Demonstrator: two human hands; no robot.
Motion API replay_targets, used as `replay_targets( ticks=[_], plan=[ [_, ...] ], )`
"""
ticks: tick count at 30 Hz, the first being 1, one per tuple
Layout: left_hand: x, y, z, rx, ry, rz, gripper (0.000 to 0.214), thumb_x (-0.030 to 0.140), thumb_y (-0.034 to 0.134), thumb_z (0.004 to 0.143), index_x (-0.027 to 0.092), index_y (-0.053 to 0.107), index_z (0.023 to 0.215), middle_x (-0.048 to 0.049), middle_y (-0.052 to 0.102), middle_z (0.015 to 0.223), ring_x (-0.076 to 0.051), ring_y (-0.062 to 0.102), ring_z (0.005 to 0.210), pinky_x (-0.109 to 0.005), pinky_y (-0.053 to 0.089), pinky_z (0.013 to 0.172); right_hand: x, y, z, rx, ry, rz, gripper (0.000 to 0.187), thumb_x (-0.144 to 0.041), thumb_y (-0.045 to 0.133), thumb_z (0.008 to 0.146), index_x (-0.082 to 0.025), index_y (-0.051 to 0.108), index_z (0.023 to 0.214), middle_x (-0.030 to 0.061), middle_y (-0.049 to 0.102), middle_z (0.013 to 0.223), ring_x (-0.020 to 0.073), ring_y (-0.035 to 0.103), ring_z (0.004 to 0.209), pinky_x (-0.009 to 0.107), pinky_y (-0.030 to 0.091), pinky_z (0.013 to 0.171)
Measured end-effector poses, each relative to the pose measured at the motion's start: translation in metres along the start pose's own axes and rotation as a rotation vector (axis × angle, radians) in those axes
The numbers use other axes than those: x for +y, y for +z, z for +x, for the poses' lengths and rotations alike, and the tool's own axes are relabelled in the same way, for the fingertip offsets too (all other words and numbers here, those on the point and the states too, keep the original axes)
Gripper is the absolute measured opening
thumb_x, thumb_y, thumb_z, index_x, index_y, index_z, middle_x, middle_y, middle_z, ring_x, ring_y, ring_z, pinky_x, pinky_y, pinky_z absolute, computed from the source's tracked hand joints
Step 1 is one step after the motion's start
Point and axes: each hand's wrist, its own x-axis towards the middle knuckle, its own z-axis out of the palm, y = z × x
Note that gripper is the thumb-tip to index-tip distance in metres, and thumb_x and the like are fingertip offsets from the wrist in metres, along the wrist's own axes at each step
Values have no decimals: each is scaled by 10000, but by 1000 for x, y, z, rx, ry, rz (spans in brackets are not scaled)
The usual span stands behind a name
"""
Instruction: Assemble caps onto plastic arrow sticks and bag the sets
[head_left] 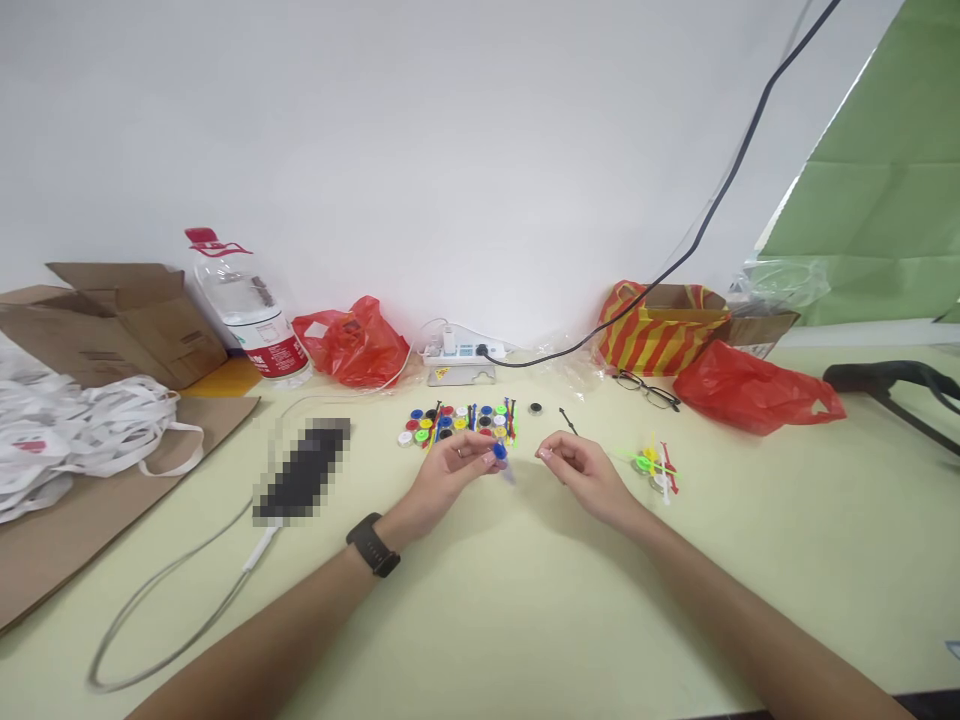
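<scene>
My left hand (454,468), with a dark watch on its wrist, pinches a small blue round plastic piece (500,453). A blurred bluish streak trails below that piece. To its right, my right hand (586,474) has thumb and index finger pressed together; whatever they hold, if anything, is too small to make out. Behind my left hand lie rows of coloured round pieces (424,423) and thin coloured plastic strips (511,421). A black round piece (535,409) and a black strip (568,419) lie apart beyond my right hand. Right of it sits a pile of assembled coloured pieces (657,465).
A pixelated dark object (304,475) with a cable (161,570) lies left. At the back stand a water bottle (259,315), a red bag (356,345), a power strip (461,350) and a striped bag (652,330). Glasses (649,390) and another red bag (754,390) lie right.
</scene>
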Motion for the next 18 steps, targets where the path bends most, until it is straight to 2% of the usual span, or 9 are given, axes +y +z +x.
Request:
replay_targets(
  ticks=[7, 18],
  plan=[
    [1, -2, 1, -40, -97, -169, 357, 305, 866, 809, 161, 753, 1116, -100, 777, 1098, -193, 735, 934, -376, 536, 986, 0, 0, -1, 30, 0, 6, 337, -517, 579, 980, -187, 618, 920, -57, 394, 618, 123, 355, 569, 273, 258, 544],
    [-6, -4, 2, -117, -137, -54, 369, 344, 838, 836, 162, 768, 1149, -133, 747, 1200, -242, 733, 1037, -431, 524, 1035, 8, 0, 0, 87, -62, -58, 258, -437, 555, 1005, -196, 619, 940, -51, 406, 648, 126, 378, 584, 272, 283, 549]
  ],
)
